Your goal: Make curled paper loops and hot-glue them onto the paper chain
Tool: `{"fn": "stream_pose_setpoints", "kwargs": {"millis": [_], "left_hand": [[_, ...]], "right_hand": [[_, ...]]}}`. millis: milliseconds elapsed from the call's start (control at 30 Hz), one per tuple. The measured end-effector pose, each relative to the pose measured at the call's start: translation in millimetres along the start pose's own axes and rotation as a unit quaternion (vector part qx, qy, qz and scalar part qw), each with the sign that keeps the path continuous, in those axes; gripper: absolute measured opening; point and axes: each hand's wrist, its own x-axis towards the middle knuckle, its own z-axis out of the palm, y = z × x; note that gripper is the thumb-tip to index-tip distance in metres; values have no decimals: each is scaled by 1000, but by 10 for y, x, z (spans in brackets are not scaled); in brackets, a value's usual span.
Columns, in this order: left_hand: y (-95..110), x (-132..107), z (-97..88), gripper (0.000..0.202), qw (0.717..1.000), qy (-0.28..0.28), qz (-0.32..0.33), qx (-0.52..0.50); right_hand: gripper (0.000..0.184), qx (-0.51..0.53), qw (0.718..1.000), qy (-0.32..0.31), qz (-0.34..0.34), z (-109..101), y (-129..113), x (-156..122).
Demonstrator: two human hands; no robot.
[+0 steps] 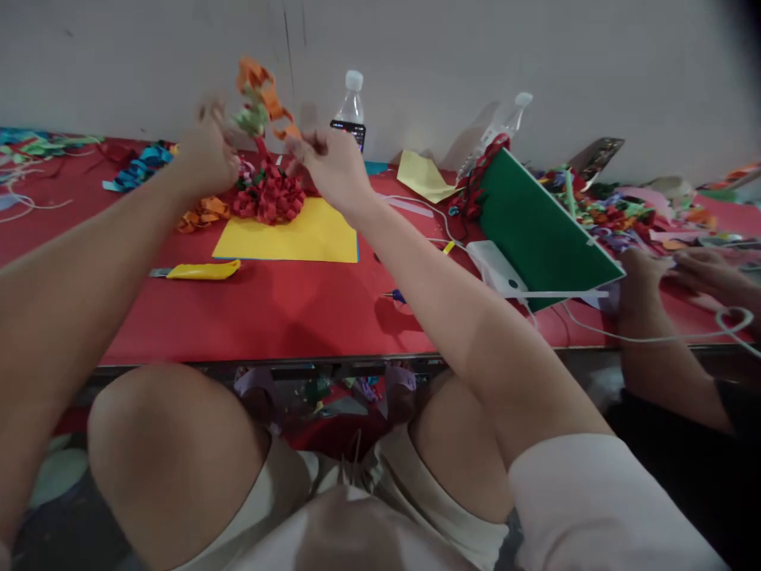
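Observation:
A folded paper chain [270,101] in orange, green and red rises between my hands, blurred by motion. My right hand [333,162] pinches its orange end between thumb and fingers. My left hand [209,151] is closed beside the green part and seems to grip the chain, though its fingertips are smeared. Below them lies a heap of red folded paper chain [270,194], partly on a yellow sheet [297,238] with a blue edge beneath. Orange folded paper [205,214] sits left of that heap.
On the red table [309,317] lie a yellow cutter knife [205,270] and a blue-tipped tool [394,296]. A bottle [352,103] and phone [350,131] stand at the wall. A green board [535,230] leans right, near a white power strip [496,268] and another person's hands [707,274].

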Motion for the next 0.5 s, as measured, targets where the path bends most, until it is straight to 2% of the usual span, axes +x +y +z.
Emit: {"fn": "stream_pose_setpoints", "kwargs": {"millis": [67, 167, 267, 300, 367, 500], "left_hand": [[-17, -248, 113, 78, 998, 6, -36, 55], [99, -713, 367, 63, 996, -49, -48, 54], [298, -1015, 625, 72, 996, -86, -7, 37], [352, -1056, 698, 70, 995, -98, -1, 26], [413, -1067, 817, 60, 997, -79, 9, 6], [351, -1022, 941, 25, 999, -42, -6, 11]], "right_hand": [[39, -67, 997, 20, 40, 88, 248, 18], [32, -115, 991, 13, 68, 157, 524, -74], [28, -146, 983, -1, 108, 207, 652, -178], [29, -153, 981, -7, 122, 230, 675, -203], [30, -159, 977, -28, 136, 284, 708, -237], [44, -122, 979, -82, 141, 325, 774, -236]]}}
